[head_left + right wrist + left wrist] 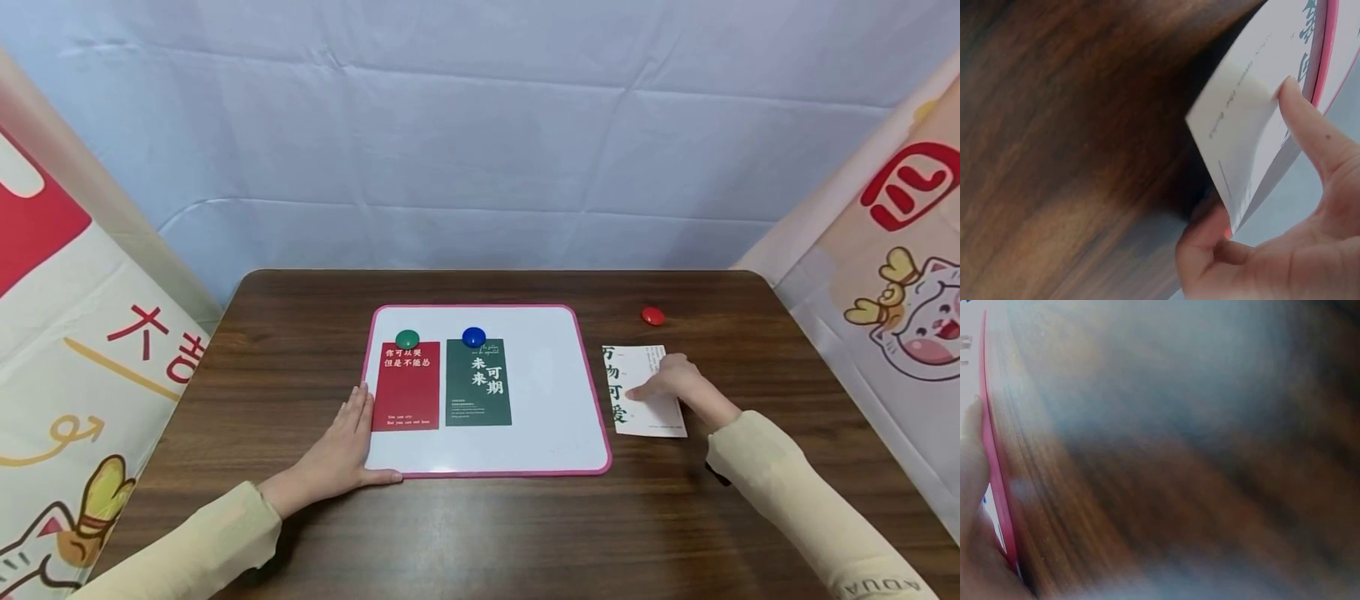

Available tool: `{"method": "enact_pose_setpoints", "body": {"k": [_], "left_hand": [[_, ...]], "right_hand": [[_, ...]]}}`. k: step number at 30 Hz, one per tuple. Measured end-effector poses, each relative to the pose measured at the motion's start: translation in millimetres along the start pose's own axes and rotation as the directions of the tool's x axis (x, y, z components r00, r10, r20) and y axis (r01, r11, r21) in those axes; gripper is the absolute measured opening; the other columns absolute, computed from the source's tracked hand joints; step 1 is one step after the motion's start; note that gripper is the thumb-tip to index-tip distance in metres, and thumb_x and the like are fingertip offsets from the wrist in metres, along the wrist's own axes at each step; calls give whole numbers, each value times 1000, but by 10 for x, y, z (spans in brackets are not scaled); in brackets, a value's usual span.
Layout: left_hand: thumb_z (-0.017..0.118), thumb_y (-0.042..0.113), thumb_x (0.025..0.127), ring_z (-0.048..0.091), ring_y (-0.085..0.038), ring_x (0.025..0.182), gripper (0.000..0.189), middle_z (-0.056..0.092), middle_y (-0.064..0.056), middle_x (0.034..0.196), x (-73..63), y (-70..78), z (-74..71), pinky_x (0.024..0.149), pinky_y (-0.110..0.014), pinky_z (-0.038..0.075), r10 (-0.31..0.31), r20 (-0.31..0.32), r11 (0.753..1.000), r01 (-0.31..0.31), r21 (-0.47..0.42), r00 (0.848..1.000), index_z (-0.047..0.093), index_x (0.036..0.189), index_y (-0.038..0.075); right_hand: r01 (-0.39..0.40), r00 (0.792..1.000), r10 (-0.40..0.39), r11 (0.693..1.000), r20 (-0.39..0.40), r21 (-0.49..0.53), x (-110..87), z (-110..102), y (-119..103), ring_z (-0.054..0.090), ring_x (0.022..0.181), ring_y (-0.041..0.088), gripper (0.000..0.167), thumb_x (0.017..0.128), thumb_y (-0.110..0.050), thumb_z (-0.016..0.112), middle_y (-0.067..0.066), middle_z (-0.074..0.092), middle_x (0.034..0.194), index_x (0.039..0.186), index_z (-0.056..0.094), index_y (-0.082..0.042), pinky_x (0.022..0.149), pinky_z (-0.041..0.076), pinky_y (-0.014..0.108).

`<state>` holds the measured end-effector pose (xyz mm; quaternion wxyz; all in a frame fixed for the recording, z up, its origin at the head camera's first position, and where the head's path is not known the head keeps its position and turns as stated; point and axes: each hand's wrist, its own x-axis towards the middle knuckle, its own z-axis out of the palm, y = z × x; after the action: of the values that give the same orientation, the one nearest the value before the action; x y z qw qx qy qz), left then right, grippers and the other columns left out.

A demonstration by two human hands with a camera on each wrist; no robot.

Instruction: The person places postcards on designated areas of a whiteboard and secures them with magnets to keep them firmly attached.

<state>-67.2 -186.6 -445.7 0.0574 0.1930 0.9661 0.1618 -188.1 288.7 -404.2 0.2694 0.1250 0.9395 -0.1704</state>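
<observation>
A small whiteboard with a pink rim lies on the wooden table. My left hand rests at its left edge, fingers extended along the side and the thumb by the lower-left corner. In the right wrist view, a white card with dark Chinese characters is slightly bent and lifted off the table. My right hand holds this card just right of the board, thumb on its printed face and curled fingers at its edge and behind. A red card and a green card lie on the board.
A green round magnet sits at the red card's top, a blue one at the green card's top. Beyond the white card, a red round magnet lies on the table. Cloth backdrops surround the table's back and sides.
</observation>
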Motion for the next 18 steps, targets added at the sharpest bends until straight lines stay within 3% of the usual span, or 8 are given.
{"method": "enact_pose_setpoints", "body": {"k": [3, 6, 11, 14, 18], "left_hand": [[67, 65, 63, 10, -34, 136, 120, 11, -19, 149, 1, 0, -2, 106, -47, 25, 1, 7, 1000, -1, 4, 1000, 11, 143, -3], [68, 64, 63, 10, -34, 135, 119, 10, -20, 148, 4, 2, 1, 106, -49, 25, 4, 15, 1000, -4, 4, 1000, 11, 143, -4], [68, 63, 64, 10, -35, 135, 119, 11, -21, 148, 3, 11, -7, 106, -49, 24, 6, 17, 1000, -6, 7, 1000, 12, 143, -5], [68, 64, 63, 10, -34, 135, 119, 10, -21, 148, 0, 9, -11, 106, -48, 24, 4, 15, 1000, -4, 11, 1000, 11, 143, -5], [67, 65, 64, 10, -34, 135, 119, 10, -20, 148, 1, 5, -8, 106, -47, 24, 2, 15, 1000, -2, 12, 1000, 11, 143, -4]], "right_hand": [[12, 1000, -12, 1000, 0, 15, 1, 4, 21, 43, 101, 43, 92, 67, -37, 78, 38, 37, 112, 117, 30, 24, 90, 40, 51], [30, 1000, -29, 999, -10, 37, 1, 0, 59, 50, 88, 36, 78, 68, -35, 78, 29, 47, 97, 108, 40, 21, 77, 48, 44], [74, 997, -71, 995, -43, 70, -3, -43, 132, 52, 69, 24, 50, 73, -25, 75, 15, 46, 77, 90, 46, 12, 57, 49, 31], [84, 995, -79, 993, -60, 86, -8, -76, 165, 51, 64, 21, 42, 74, -18, 74, 14, 45, 74, 86, 46, 10, 54, 49, 29], [86, 995, -79, 987, -56, 139, -16, -110, 200, 54, 65, 21, 39, 75, -10, 72, 17, 49, 77, 92, 48, 15, 57, 52, 29]]}}
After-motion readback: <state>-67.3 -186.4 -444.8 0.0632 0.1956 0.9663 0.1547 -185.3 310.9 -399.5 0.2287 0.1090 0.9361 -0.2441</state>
